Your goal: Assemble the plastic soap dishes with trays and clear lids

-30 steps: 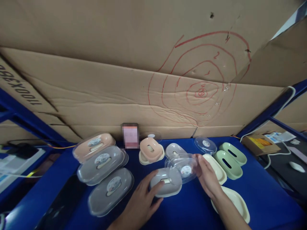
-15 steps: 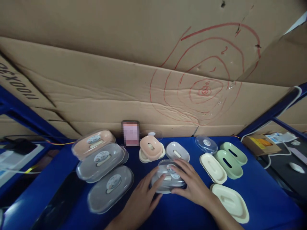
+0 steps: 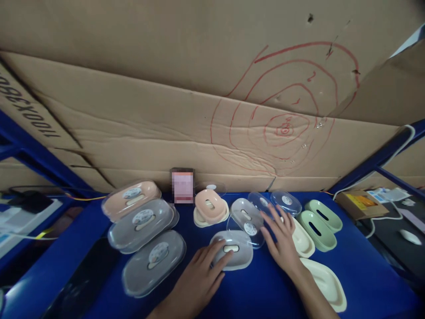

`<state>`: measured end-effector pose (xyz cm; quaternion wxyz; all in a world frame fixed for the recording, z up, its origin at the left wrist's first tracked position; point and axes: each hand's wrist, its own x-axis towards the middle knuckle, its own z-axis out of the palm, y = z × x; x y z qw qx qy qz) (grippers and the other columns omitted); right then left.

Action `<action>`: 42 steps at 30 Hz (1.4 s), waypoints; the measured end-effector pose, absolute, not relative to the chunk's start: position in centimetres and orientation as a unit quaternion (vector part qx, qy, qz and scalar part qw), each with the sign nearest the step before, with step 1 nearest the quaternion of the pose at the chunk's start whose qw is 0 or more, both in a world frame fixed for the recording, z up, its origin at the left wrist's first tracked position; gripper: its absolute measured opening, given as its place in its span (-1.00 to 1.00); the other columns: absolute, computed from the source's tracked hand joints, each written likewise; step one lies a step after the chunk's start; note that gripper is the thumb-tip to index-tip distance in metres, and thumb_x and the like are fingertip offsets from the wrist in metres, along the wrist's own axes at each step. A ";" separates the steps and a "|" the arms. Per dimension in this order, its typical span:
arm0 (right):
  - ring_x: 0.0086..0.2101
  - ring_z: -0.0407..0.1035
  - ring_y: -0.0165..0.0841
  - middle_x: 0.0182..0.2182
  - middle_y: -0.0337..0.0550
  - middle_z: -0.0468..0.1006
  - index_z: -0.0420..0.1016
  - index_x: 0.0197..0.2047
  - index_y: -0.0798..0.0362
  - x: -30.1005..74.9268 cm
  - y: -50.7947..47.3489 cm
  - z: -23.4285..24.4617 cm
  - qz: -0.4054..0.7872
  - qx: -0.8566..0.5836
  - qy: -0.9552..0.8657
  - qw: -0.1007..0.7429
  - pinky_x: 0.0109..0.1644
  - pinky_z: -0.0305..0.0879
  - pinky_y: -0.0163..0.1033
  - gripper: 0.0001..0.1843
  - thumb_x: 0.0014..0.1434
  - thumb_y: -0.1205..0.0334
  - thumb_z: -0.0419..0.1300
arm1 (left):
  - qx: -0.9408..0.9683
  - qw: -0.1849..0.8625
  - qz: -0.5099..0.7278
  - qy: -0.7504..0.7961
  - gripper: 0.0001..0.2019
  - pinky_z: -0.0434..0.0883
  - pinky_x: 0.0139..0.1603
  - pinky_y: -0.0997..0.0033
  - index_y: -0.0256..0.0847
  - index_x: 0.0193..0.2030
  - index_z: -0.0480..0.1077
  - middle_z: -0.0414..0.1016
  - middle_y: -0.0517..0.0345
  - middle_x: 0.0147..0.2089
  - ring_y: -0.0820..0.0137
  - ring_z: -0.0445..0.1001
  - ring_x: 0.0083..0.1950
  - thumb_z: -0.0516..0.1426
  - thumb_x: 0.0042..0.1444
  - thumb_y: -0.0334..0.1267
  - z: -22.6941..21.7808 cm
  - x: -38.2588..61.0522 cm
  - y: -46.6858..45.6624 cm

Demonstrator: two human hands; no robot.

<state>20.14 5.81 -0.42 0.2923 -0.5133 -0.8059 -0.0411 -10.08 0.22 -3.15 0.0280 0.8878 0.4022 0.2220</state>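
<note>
An oval grey soap dish [image 3: 241,260] with a cream slotted middle lies in front of me. My left hand [image 3: 204,268] rests on its left side, fingers apart, with fingertips touching it. To the right, my right hand [image 3: 282,241] is open with its fingers spread, beside two clear oval lids. One clear lid [image 3: 257,240] with a round sticker lies between the near dish and another grey dish [image 3: 239,208], overlapping them. The other clear lid [image 3: 255,200] is partly behind my right fingertips; whether they touch it, I cannot tell.
Lidded peach [image 3: 114,208] and grey dishes [image 3: 141,277] line the left of the blue table. Behind stand a peach dish [image 3: 202,199] and a blurred upright screen [image 3: 182,188]. At right are cream trays [image 3: 335,290], green dishes [image 3: 312,235] and a clear lid [image 3: 277,197].
The clear lids, earlier between both hands over the near grey dish, now lie apart behind and right of it. My right hand has moved right and spread its fingers; the near dish is uncovered.
</note>
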 end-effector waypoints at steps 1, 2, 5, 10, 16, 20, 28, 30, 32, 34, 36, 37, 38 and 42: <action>0.46 0.15 -0.02 0.46 -0.06 0.33 0.21 0.54 -0.23 20.0 5.7 -0.4 -0.033 -0.483 -0.837 0.256 0.51 -0.05 0.42 -0.43 0.53 0.09 0.12 | 0.885 0.033 0.228 0.404 -0.36 0.57 0.29 0.06 0.01 0.48 0.27 0.38 -0.01 0.46 0.11 0.48 0.39 0.14 0.30 -0.48 -3.3 -10.1 0.2; 0.43 0.21 -0.04 0.44 -0.04 0.37 0.17 0.56 -0.19 19.7 5.6 -0.4 -0.019 -0.450 -0.866 0.217 0.51 0.01 0.37 -0.38 0.52 0.06 0.15 | 0.881 0.039 0.236 0.409 -0.36 0.57 0.30 0.05 0.01 0.48 0.27 0.37 -0.02 0.46 0.11 0.48 0.39 0.14 0.30 -0.48 -3.4 -10.1 0.2; 0.41 0.26 -0.08 0.44 -0.02 0.37 0.15 0.57 -0.10 18.8 5.3 -0.4 -0.006 -0.401 -0.902 0.160 0.45 0.20 0.28 -0.37 0.52 0.10 0.15 | 0.857 0.053 0.272 0.435 -0.36 0.56 0.32 0.04 0.00 0.49 0.24 0.36 -0.07 0.46 0.11 0.47 0.40 0.17 0.31 -0.43 -4.1 -10.2 0.3; 0.46 0.17 -0.16 0.45 -0.12 0.36 0.24 0.53 -0.07 17.3 4.2 0.2 -0.001 -0.326 -0.932 0.155 0.48 0.23 0.20 -0.44 0.53 0.28 0.08 | 0.818 0.062 0.311 0.479 -0.32 0.58 0.30 0.08 -0.01 0.56 0.13 0.29 -0.14 0.50 0.08 0.48 0.41 0.19 0.34 -0.33 -4.9 -10.4 0.4; 0.46 0.17 -0.17 0.45 -0.12 0.35 0.34 0.47 -0.05 15.5 3.1 -0.2 0.003 -0.300 -0.943 0.143 0.56 0.11 0.21 -0.45 0.47 0.28 0.20 | 0.836 0.064 0.292 0.459 -0.31 0.52 0.37 0.01 -0.04 0.57 0.11 0.30 -0.12 0.51 0.09 0.41 0.47 0.17 0.36 -0.35 -4.4 -10.6 0.7; 0.47 0.14 -0.10 0.47 -0.04 0.32 0.30 0.50 -0.03 15.2 3.3 -2.0 -0.032 -0.304 -0.937 0.171 0.55 0.13 0.23 -0.35 0.40 0.32 0.29 | 0.842 0.058 0.296 0.447 -0.36 0.51 0.37 -0.06 -0.05 0.55 0.16 0.30 -0.14 0.51 0.06 0.38 0.48 0.17 0.37 -0.36 -4.1 -10.6 1.1; 0.46 0.17 -0.13 0.45 0.04 0.34 0.14 0.58 0.00 16.4 4.0 -2.7 0.019 -0.331 -0.920 0.210 0.48 0.28 0.14 -0.29 0.47 0.18 0.23 | 0.824 0.093 0.301 0.472 -0.33 0.48 0.40 -0.09 0.02 0.50 0.23 0.10 -0.13 0.61 -0.02 0.31 0.53 0.28 0.30 -0.32 -4.2 -10.5 0.8; 0.47 0.16 -0.11 0.46 0.04 0.33 0.11 0.59 -0.03 16.4 3.9 -2.7 0.023 -0.336 -0.918 0.210 0.48 0.29 0.18 -0.28 0.48 0.20 0.22 | 0.821 0.115 0.295 0.475 -0.33 0.46 0.42 -0.06 0.05 0.50 0.23 0.02 -0.09 0.64 0.00 0.28 0.55 0.28 0.30 -0.33 -4.3 -10.5 0.9; 0.48 0.13 -0.12 0.47 0.03 0.31 0.03 0.62 -0.05 16.1 3.6 -2.8 0.025 -0.348 -0.914 0.207 0.48 0.29 0.17 -0.25 0.48 0.23 0.20 | 0.819 0.125 0.297 0.474 -0.35 0.44 0.44 -0.08 0.07 0.49 0.22 0.04 -0.08 0.64 0.02 0.28 0.56 0.27 0.31 -0.34 -4.4 -10.4 1.0; 0.50 0.08 -0.10 0.49 0.01 0.27 -0.03 0.63 -0.07 15.7 3.2 -3.1 0.023 -0.376 -0.904 0.204 0.47 0.30 0.16 -0.21 0.48 0.25 0.20 | 0.816 0.126 0.304 0.476 -0.35 0.43 0.44 -0.12 0.08 0.48 0.22 0.09 -0.10 0.61 0.01 0.29 0.55 0.27 0.31 -0.33 -4.5 -10.5 1.3; 0.52 -0.01 -0.04 0.51 0.01 0.23 -0.05 0.64 -0.10 15.4 2.7 -3.4 0.015 -0.399 -0.895 0.197 0.46 0.31 0.20 -0.15 0.44 0.22 0.25 | 0.813 0.127 0.312 0.476 -0.38 0.44 0.42 -0.14 0.08 0.45 0.25 0.15 -0.10 0.58 0.00 0.32 0.53 0.28 0.30 -0.33 -4.5 -10.6 1.4; 0.53 -0.05 0.00 0.52 0.01 0.21 -0.04 0.64 -0.10 15.4 2.4 -3.5 0.009 -0.401 -0.896 0.193 0.45 0.32 0.22 -0.13 0.42 0.20 0.29 | 0.811 0.129 0.315 0.475 -0.40 0.46 0.41 -0.13 0.07 0.42 0.28 0.19 -0.10 0.56 0.01 0.35 0.51 0.29 0.30 -0.34 -4.5 -10.7 1.4; 0.53 -0.08 0.03 0.52 0.03 0.20 -0.02 0.63 -0.10 15.4 2.1 -3.6 0.003 -0.397 -0.898 0.187 0.44 0.33 0.23 -0.10 0.39 0.19 0.33 | 0.810 0.132 0.317 0.475 -0.42 0.48 0.39 -0.13 0.07 0.40 0.31 0.22 -0.09 0.53 0.02 0.38 0.49 0.30 0.29 -0.34 -4.5 -10.7 1.4; 0.54 -0.14 0.03 0.52 0.04 0.19 0.06 0.61 -0.09 15.6 1.3 -3.9 -0.016 -0.373 -0.909 0.186 0.43 0.36 0.18 -0.13 0.37 0.30 0.33 | 0.803 0.149 0.322 0.480 -0.47 0.53 0.34 -0.09 0.06 0.31 0.39 0.26 -0.07 0.46 0.05 0.47 0.40 0.33 0.24 -0.37 -4.6 -10.6 1.1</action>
